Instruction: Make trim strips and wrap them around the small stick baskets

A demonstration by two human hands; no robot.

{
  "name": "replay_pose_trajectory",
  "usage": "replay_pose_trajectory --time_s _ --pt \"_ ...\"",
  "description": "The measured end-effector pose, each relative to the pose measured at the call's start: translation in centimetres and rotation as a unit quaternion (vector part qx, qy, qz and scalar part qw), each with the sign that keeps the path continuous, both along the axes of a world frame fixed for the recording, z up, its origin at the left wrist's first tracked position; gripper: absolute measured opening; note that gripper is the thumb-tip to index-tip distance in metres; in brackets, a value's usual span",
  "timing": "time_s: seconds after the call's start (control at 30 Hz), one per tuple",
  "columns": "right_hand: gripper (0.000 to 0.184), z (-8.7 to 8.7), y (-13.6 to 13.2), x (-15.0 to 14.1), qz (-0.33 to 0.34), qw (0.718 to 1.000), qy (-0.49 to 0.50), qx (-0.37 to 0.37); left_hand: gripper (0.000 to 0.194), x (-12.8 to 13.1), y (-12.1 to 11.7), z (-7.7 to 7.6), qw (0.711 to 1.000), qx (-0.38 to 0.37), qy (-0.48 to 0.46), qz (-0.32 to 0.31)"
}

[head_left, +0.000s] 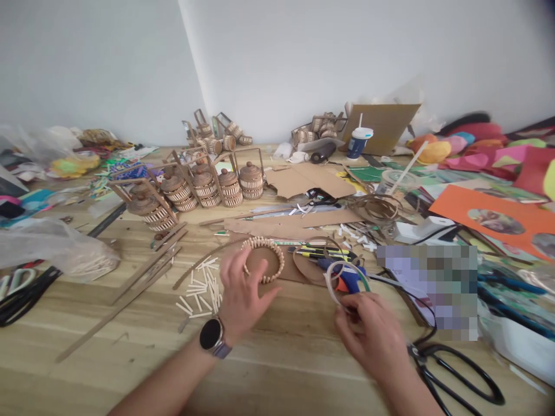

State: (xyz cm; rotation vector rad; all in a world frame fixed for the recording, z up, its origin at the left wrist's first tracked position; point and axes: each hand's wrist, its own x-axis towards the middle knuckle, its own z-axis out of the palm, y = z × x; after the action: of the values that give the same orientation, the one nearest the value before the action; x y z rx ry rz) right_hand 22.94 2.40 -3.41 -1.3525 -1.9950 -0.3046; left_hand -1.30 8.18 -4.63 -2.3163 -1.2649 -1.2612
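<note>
My left hand (pixel 245 289), wearing a dark watch (pixel 211 334), has its fingers apart over the left side of a round ring of short pale sticks (pixel 281 263). One finger reaches over the ring's inside; whether it touches the ring I cannot tell. A heap of loose short white sticks (pixel 208 289) lies left of this hand. In the fingers of my right hand (pixel 368 329) is a thin, pale roll of tape (pixel 333 283), held up on its edge. Behind it lies a blue glue gun (pixel 355 277) with an orange part.
Black-handled scissors (pixel 459 370) lie at right. Small lidded stick baskets (pixel 232 188) with tall handles stand behind. Brown strips (pixel 143 271) lie at left, cardboard (pixel 310 182) at centre back. A blue cup (pixel 359 143) stands near the wall.
</note>
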Motion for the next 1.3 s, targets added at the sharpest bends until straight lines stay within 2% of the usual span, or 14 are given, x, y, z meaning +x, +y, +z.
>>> replay_pose_trajectory --time_s 0.07,0.13,0.2,0.37,0.57,0.7,0.77,0.83,0.9,0.93,1.0,1.1,1.17,1.3 --pt "0.011 -0.2 0.0 -0.1 0.005 1.000 0.006 -0.005 0.057 -0.2 0.6 0.6 0.996 -0.088 -0.024 0.026" --pt "0.011 -0.3 0.0 -0.2 0.010 1.000 0.013 0.003 0.034 -0.3 1.1 1.3 0.986 -0.163 -0.038 0.017" --pt "0.011 -0.3 0.1 -0.3 0.017 1.000 0.017 0.011 0.011 -0.4 1.5 2.0 0.981 -0.186 -0.047 0.003" --pt "0.011 -0.3 0.2 -0.5 0.024 1.000 0.012 0.016 0.014 -0.8 2.7 2.7 0.987 -0.146 -0.063 0.022" --pt "0.011 -0.2 0.3 -0.7 0.026 0.999 0.011 0.016 0.014 -1.1 3.9 1.1 0.987 -0.150 -0.046 0.022" --pt "0.011 -0.1 0.3 -0.4 0.010 0.999 0.028 0.022 0.038 -0.9 3.1 1.2 0.995 -0.077 -0.046 0.035" --pt "0.010 -0.1 0.3 -0.3 0.000 0.999 0.036 0.024 0.031 -0.1 2.4 1.6 0.999 -0.034 -0.026 -0.004" --pt "0.010 -0.2 0.2 -0.1 -0.010 0.999 0.041 0.024 0.013 1.5 1.9 1.6 0.994 -0.022 0.029 -0.102" --pt "0.010 -0.4 0.2 0.2 -0.023 0.998 0.047 0.027 0.014 3.6 1.7 1.0 0.976 -0.022 0.111 -0.184" --pt "0.010 -0.5 0.3 0.4 -0.034 0.998 0.049 0.029 0.016 4.7 1.8 0.6 0.967 -0.038 0.162 -0.192" --pt "0.011 -0.7 0.4 0.8 -0.064 0.996 0.052 0.036 0.015 6.7 2.2 -0.3 0.952 -0.108 0.244 -0.148" --pt "0.010 -0.8 0.7 1.3 -0.108 0.991 0.049 0.060 0.011 8.1 2.8 -0.7 0.946 -0.134 0.265 -0.133" --pt "0.008 -0.8 1.0 1.1 -0.094 0.992 0.034 0.080 0.012 8.0 2.5 -0.1 0.945 -0.127 0.263 -0.148" --pt "0.007 -0.7 1.1 -0.2 0.005 0.995 -0.013 0.097 0.018 6.3 -0.1 2.4 0.937 -0.083 0.252 -0.228"
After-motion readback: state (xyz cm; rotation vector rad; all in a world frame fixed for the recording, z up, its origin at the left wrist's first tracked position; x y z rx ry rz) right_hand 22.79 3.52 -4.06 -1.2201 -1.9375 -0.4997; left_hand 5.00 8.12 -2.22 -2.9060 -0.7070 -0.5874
